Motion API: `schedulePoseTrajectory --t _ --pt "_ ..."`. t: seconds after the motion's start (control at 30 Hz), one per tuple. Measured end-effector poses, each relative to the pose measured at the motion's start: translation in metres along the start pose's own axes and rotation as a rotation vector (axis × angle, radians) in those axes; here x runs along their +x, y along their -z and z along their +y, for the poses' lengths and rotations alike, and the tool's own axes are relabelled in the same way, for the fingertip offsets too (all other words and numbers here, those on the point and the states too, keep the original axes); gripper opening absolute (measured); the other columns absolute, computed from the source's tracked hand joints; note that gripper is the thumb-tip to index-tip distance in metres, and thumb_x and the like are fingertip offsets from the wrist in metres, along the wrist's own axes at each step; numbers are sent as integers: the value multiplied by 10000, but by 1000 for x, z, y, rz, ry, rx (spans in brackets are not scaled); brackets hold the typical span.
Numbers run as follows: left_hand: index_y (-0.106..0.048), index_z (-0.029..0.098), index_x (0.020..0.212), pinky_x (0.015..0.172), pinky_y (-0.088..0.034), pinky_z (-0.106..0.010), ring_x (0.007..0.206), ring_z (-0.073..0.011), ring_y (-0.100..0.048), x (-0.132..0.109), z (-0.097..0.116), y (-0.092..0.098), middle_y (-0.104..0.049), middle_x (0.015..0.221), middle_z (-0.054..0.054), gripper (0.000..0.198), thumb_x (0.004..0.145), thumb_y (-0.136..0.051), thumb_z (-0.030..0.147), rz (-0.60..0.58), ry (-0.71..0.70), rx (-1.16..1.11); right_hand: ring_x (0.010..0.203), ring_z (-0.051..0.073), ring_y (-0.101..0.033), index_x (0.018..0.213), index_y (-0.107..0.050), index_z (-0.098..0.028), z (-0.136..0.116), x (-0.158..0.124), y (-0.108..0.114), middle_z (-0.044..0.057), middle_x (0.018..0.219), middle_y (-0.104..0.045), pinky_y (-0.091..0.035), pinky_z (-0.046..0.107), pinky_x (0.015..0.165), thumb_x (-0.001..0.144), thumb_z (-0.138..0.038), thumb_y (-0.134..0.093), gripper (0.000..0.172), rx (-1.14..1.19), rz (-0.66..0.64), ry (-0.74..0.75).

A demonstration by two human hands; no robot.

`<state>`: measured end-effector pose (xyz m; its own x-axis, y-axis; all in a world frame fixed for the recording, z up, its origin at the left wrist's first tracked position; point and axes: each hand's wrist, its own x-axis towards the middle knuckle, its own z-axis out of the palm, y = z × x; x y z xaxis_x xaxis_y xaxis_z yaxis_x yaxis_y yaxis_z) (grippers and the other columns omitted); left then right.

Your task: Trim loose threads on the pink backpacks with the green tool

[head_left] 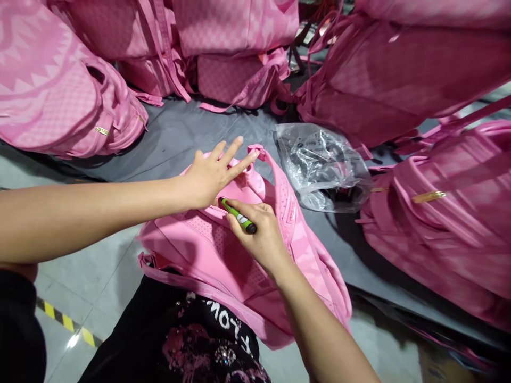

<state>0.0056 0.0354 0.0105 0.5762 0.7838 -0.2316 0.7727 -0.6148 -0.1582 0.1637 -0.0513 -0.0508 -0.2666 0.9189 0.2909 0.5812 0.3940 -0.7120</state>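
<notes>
A pink backpack [239, 266] lies across the table's near edge and my lap, its strap side facing up. My left hand [213, 173] rests on its upper part with fingers spread. My right hand [261, 229] grips a green marker [239, 215] with a black end. The marker's tip points at the backpack just beside my left palm, and the spot it meets is partly hidden. A padded shoulder strap [285, 202] runs along the right side of the backpack.
A clear plastic bag [323, 165] lies crumpled on the grey table cover [167, 138]. More pink backpacks stand around: one at left [59, 90], one at right [443, 223], several at the back. Yellow-black tape [66, 322] marks the tiled floor.
</notes>
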Motion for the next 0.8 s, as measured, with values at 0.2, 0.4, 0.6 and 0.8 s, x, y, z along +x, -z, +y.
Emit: schedulePoseTrajectory --t 0.2,0.4,0.6,0.8 --pt "139 294 1599 963 -496 -569 1383 -441 -366 4 -4 5 -7 1689 -208 1224 764 -753 223 -35 -25 49 864 220 -722 1178 -716 -197 2 -3 0 54 1062 -783 -448 391 851 935 -240 -633 260 6 27 -12" --pt "171 326 1586 986 -493 -529 1451 -426 -289 -3 -15 15 88 1691 -183 1129 820 -651 207 -111 -73 20 821 225 -715 1189 -710 -202 -4 -5 5 51 977 -790 -441 401 844 948 -249 -610 265 -6 7 -17" --pt "289 357 1532 965 -508 -453 1457 -476 -293 0 -26 13 216 1657 -212 1303 728 -722 189 -151 -6 -21 825 221 -716 1203 -702 -213 -9 -4 9 57 1027 -784 -428 399 854 951 -219 -598 273 10 -37 -27" --pt "167 371 1581 939 -521 -425 1369 -413 -452 6 -29 20 48 1689 -199 1200 759 -672 121 -191 7 -17 709 195 -664 1098 -761 -225 -16 1 14 42 844 -781 -421 371 825 905 -225 -665 216 3 -121 -28"
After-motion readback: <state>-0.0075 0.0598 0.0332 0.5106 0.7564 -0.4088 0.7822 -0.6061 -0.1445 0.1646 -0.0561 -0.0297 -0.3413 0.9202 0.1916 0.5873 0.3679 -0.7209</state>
